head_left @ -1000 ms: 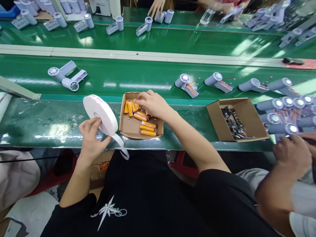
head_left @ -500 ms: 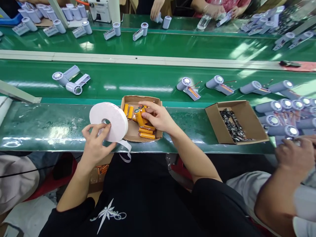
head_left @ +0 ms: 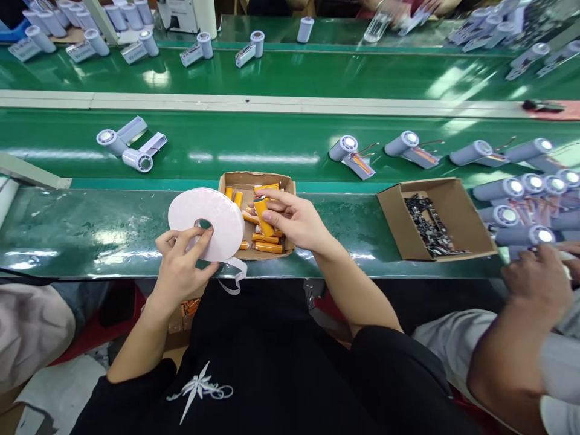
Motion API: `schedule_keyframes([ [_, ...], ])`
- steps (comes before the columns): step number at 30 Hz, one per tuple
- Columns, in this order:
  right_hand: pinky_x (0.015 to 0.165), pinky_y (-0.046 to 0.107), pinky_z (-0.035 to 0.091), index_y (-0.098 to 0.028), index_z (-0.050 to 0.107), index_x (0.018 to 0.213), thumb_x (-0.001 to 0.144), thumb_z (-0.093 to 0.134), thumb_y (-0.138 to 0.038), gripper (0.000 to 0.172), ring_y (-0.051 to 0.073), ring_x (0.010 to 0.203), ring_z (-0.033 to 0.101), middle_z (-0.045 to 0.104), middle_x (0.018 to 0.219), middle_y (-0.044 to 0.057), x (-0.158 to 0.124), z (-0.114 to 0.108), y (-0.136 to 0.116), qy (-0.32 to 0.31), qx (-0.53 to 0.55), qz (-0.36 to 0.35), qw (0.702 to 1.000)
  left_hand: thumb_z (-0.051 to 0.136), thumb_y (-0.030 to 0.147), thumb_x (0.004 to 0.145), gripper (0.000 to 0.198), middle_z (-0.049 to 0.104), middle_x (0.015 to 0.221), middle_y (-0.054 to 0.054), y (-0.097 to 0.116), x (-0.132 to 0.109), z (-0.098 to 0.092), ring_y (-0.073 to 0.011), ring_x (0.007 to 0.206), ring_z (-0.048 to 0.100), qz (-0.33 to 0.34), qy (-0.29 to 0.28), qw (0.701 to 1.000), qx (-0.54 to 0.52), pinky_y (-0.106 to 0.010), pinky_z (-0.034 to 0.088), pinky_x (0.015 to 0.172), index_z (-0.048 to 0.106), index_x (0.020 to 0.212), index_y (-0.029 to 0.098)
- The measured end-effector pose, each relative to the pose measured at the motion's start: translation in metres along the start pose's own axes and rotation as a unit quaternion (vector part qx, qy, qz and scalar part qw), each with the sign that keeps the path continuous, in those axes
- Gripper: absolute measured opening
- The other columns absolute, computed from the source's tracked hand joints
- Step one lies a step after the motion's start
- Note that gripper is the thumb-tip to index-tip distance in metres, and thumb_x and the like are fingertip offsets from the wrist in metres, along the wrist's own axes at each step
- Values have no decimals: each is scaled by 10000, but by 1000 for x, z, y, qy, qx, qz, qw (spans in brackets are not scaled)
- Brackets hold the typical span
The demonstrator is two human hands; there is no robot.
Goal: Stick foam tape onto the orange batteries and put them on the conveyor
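Green workbench (head_left: 90, 229), orange cell (head_left: 261, 212) pinched in right grip (head_left: 296, 222), tilted over cardboard box (head_left: 254, 177), tape roll (head_left: 226, 223) grasped by left grip (head_left: 183, 260)

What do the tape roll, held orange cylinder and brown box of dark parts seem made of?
Tape roll: probably paper, matte white, its loose tail curling softly. Orange cylinder: likely plastic-sleeved, satin, the even orange stopping at a darker end. Brown box: apparently cardboard, matte, thin flat walls.
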State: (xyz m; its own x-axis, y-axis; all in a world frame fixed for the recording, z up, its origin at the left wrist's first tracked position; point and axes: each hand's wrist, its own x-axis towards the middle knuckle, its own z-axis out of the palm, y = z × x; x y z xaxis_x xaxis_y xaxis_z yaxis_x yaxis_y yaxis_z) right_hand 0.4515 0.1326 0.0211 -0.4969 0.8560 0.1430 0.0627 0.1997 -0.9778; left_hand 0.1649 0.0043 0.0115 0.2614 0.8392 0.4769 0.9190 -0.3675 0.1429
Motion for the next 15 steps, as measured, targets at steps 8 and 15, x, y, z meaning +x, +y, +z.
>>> schedule_keyframes([
  [8,1070,446,691,-300,817,1303,938,852,-544,441,242,1109,834,863,1226,51,-14,21,-8,47,27,0,998,785,224,890,620,748,1334,-118,4,2,-1,-351,1134,571,-14,-31,999,-5,-516,469,998,708,1499,309],
  [15,1106,507,677,-282,798,1250,867,902,-574,493,289,1194,820,844,1246,73,-6,22,5,93,99,6,991,808,335,913,674,774,1276,-85,15,12,-6,-363,1107,540,10,-32,998,44,-671,334,1224,662,1570,377],
])
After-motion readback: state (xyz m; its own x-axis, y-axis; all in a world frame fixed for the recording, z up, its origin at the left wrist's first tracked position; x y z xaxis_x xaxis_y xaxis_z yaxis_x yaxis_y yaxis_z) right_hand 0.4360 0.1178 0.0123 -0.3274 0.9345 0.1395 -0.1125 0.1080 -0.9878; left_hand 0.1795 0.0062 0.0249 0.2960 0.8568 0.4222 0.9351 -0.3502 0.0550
